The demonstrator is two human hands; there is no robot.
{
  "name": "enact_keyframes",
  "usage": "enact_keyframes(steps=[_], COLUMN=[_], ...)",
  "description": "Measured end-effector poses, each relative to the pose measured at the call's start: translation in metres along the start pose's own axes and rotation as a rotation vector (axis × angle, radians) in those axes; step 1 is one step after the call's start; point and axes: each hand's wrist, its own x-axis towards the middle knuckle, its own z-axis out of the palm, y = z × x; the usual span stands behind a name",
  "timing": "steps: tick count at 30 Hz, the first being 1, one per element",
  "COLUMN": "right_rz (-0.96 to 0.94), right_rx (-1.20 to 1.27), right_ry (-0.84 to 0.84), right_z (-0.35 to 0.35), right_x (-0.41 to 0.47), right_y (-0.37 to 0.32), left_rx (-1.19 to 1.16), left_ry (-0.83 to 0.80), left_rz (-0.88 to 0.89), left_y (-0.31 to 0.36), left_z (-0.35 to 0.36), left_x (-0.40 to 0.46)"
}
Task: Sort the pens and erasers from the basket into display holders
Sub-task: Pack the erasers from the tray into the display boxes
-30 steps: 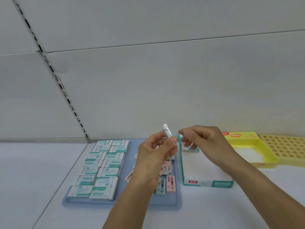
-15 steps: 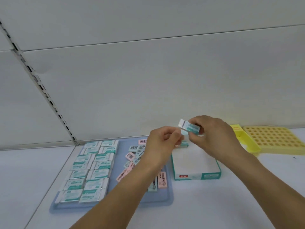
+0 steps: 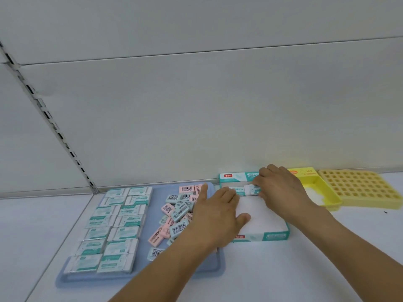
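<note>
A teal-and-white display box (image 3: 275, 236) lies open on the shelf. My right hand (image 3: 282, 189) holds a white-and-teal eraser (image 3: 251, 189) down at the box's back wall, fingers curled on it. A second eraser (image 3: 237, 189) lies just left of it in the same back row. My left hand (image 3: 218, 213) is spread flat over the box's left edge, its fingertips at that second eraser. On the blue tray (image 3: 196, 267) to the left lie rows of large teal erasers (image 3: 122, 225) and a loose pile of small pink and teal erasers (image 3: 177, 212).
A yellow box (image 3: 333, 200) stands right of the display box, behind my right wrist. Beyond it is a yellow grid holder (image 3: 359, 188) with several square cells. A white back wall closes off the shelf right behind the boxes.
The eraser passed from my left hand to my right hand, which then carried it down into the back of the display box. My left hand opened and lowered to the box's left edge.
</note>
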Motion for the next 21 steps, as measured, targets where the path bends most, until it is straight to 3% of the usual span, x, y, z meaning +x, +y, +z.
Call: enact_keyframes(steps=[10,15,18,21], right_rz=[-0.017,0.018,0.043,-0.068], right_rx=[-0.046,-0.07,0.056,0.396], right_ry=[0.023,-0.053,0.168,0.308], right_z=[0.012,0.004,-0.008,-0.028], right_x=[0.002,0.004,0.003,0.005], right_y=[0.0,-0.004,-0.015,-0.054], left_rx=[-0.069,-0.131,-0.406,-0.572], left_ry=[0.036,0.078,0.307,0.608], left_rz=[0.011,0.032,0.045,0.014], left_y=[-0.002,-0.003,-0.011,-0.04], left_z=[0.008,0.003,-0.004,-0.005], left_x=[0.003,0.002,-0.018,-0.064])
